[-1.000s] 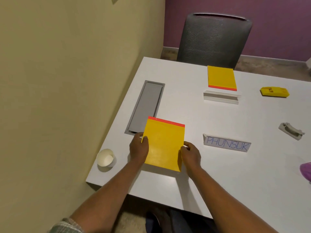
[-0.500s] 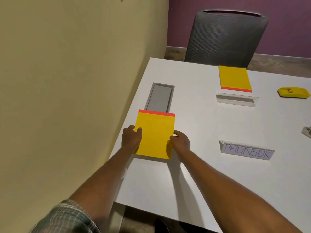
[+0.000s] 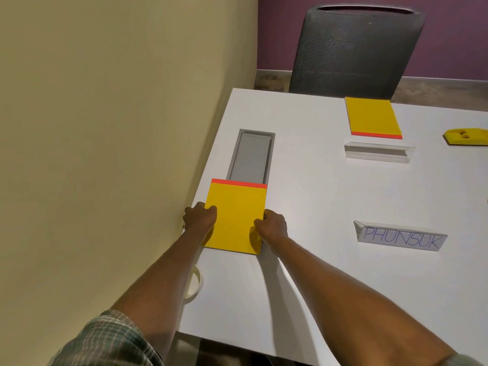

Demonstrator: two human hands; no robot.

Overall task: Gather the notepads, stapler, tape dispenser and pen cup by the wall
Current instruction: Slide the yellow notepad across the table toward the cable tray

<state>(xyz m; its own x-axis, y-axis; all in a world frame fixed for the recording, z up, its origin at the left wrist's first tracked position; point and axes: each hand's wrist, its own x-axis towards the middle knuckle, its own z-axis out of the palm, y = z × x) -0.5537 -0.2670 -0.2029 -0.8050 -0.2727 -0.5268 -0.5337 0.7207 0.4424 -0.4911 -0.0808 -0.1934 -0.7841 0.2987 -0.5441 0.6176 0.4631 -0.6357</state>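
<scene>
A yellow notepad (image 3: 236,215) with a red top strip lies near the wall-side edge of the white table (image 3: 317,273), its far end over a grey cable hatch (image 3: 252,157). My left hand (image 3: 200,217) grips its left edge and my right hand (image 3: 272,226) grips its right edge, thumbs on top. A second yellow notepad (image 3: 372,116) lies at the far side by the chair. A yellow tape dispenser (image 3: 467,136) sits at the right edge of view. A white paper cup (image 3: 195,282) stands by the wall, mostly hidden behind my left forearm. The stapler is out of view.
The beige wall (image 3: 118,128) runs along the table's left edge. A clear acrylic holder (image 3: 377,153) lies in front of the far notepad. A name card reading PHUNSUK (image 3: 401,237) stands at the right. A dark mesh chair (image 3: 356,48) is at the far end.
Both hands have slid the notepad left and away, toward the wall, so it now overlaps the near end of the cable hatch. The view has swung left; the stapler has left the frame.
</scene>
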